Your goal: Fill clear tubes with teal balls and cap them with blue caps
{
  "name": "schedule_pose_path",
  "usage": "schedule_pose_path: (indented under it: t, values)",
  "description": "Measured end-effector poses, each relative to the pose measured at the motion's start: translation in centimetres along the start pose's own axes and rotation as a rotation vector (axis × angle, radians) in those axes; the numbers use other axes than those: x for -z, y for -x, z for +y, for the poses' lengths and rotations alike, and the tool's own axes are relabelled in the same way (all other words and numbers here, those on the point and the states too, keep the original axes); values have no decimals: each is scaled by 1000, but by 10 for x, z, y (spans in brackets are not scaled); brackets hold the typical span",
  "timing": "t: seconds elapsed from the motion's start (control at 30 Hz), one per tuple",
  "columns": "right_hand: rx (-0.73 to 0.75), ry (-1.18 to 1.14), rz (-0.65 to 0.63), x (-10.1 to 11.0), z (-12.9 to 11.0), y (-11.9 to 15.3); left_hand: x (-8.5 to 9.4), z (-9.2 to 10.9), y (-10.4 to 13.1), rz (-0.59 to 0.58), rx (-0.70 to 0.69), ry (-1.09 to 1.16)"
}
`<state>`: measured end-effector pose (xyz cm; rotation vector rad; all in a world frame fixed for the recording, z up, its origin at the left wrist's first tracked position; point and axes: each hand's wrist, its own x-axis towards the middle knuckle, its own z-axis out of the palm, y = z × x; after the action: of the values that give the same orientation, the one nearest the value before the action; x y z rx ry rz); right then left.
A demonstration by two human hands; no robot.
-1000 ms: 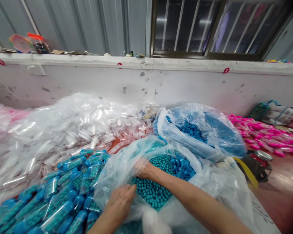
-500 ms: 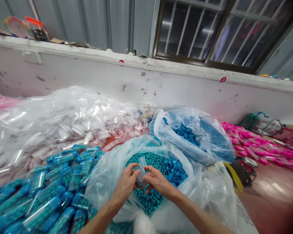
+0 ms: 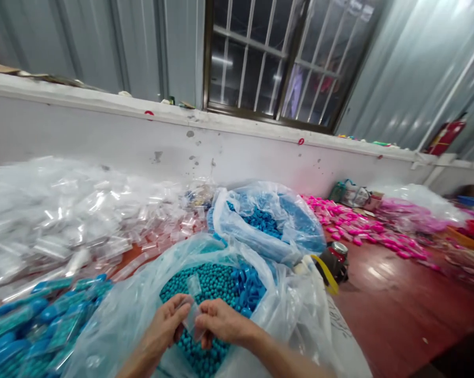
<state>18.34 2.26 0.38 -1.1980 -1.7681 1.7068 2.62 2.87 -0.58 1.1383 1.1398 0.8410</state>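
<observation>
Both my hands are over an open plastic-lined sack [image 3: 142, 286] of teal beads [image 3: 211, 278]. My left hand [image 3: 168, 321] pinches a clear plastic tube [image 3: 191, 315] from one side. On the other side, the fingers of my right hand [image 3: 221, 321] are closed on the same clear piece. Just beyond the fingertips is another clear bit [image 3: 194, 285]; I cannot tell if it is part of the tube or lies loose on the beads. Blue plastic caps [image 3: 246, 286] fill the right part of the sack.
Left of the sack lie filled tubes [image 3: 63, 320] of teal beads with blue ends. Empty clear tubes [image 3: 83, 210] are heaped behind them. A second lined bag [image 3: 299, 226] holds blue pieces. Pink pieces [image 3: 355, 223] cover the red surface at right, near a dark red-and-silver object [image 3: 337, 257].
The view has turned right, so everything sits further left in it. Both hands stay over the beads, still holding the clear tube.
</observation>
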Motion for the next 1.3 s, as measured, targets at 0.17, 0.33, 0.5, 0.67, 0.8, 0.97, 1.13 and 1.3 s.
schedule_pose_path:
  t: [0.17,0.33,0.5,0.67,0.8,0.97,1.13,1.3]
  values:
    - [3,56,143,3,-17,6,-9,12,-14,120,-28,-61]
    - [75,152,330,7,-16,10,-16,33,-22,112,-16,-77]
    - [26,124,292,8,-17,15,-24,44,-24,25,-24,-108]
    - [30,123,318,9,-9,30,-3,59,-29,176,-147,-94]
    - [12,15,332,16,4,34,26,71,-36,374,-194,-255]
    - [51,0,524,20,4,19,3,54,-21,520,-253,-615]
    - [-49,67,335,-2,8,18,-38,6,14,-31,83,-314]
    - [-36,964,262,11,9,35,-32,-13,21,-22,1,-850]
